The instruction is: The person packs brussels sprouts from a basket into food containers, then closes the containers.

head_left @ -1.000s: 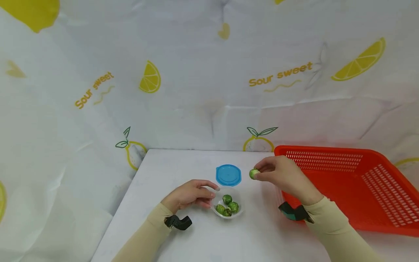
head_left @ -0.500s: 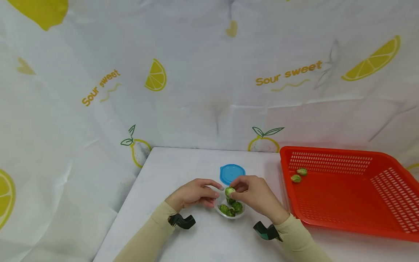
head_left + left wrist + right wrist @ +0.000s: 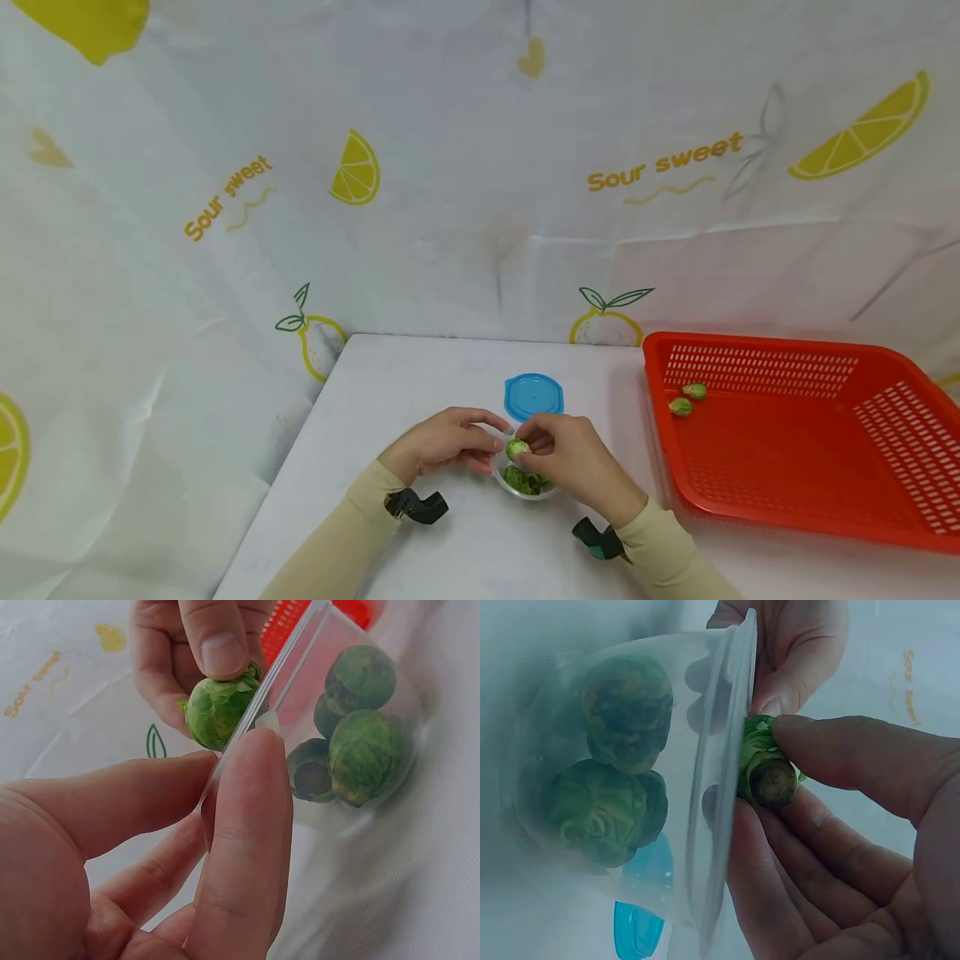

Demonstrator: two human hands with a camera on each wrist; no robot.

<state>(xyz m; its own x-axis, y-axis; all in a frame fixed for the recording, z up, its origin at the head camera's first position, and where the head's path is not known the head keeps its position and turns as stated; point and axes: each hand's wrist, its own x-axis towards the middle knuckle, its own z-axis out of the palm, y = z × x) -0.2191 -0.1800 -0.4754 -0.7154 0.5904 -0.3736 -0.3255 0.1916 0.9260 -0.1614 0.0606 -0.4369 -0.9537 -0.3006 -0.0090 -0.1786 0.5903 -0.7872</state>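
Note:
My left hand (image 3: 450, 442) pinches the rim of a small clear plastic bowl (image 3: 409, 750) between thumb and fingers. Several green Brussels sprouts (image 3: 367, 757) lie inside it, seen through its wall in both wrist views. Over the bowl's mouth, my right hand (image 3: 577, 458) pinches another Brussels sprout (image 3: 769, 765) between thumb and fingertips. Its brown cut stem end faces the right wrist camera. In the head view this held sprout overlaps the bowl's far half, right at the rim, and the right fingers hide part of the bowl.
A blue lid (image 3: 534, 396) lies flat just behind the bowl. To the right stands a large red slotted basket (image 3: 772, 467), with one sprout (image 3: 695, 391) and a second sprout (image 3: 681, 407) in its far left corner. A white lemon-print cloth (image 3: 450, 250) hangs behind the table.
My right hand has carried its sprout left from beside the basket to above the bowl, then lowered it to the rim. The left hand keeps its grip on the bowl.

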